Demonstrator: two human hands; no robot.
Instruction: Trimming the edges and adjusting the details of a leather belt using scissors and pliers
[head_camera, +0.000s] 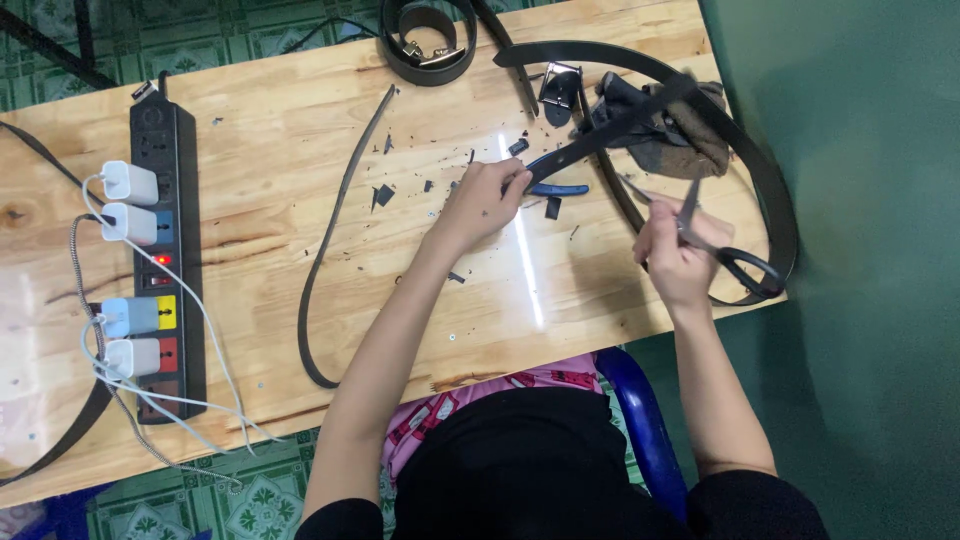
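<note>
My left hand (487, 203) rests on the wooden table (260, 200) and pinches one end of a dark belt strap (610, 130) that runs up to the right. Beneath the fingers lie blue-handled pliers (560, 188). My right hand (678, 258) grips a pair of black-handled scissors (745, 268), blades open and pointing up toward the strap. A long black belt (770, 190) loops around the right end of the table, over the edge.
A thin curved leather strip (325, 250) lies mid-table among several small dark offcuts (383, 195). A coiled belt (428, 45) and a loose buckle (558, 88) sit at the back. A black power strip (165, 260) with white chargers lies left. A brown cloth (680, 150) sits right.
</note>
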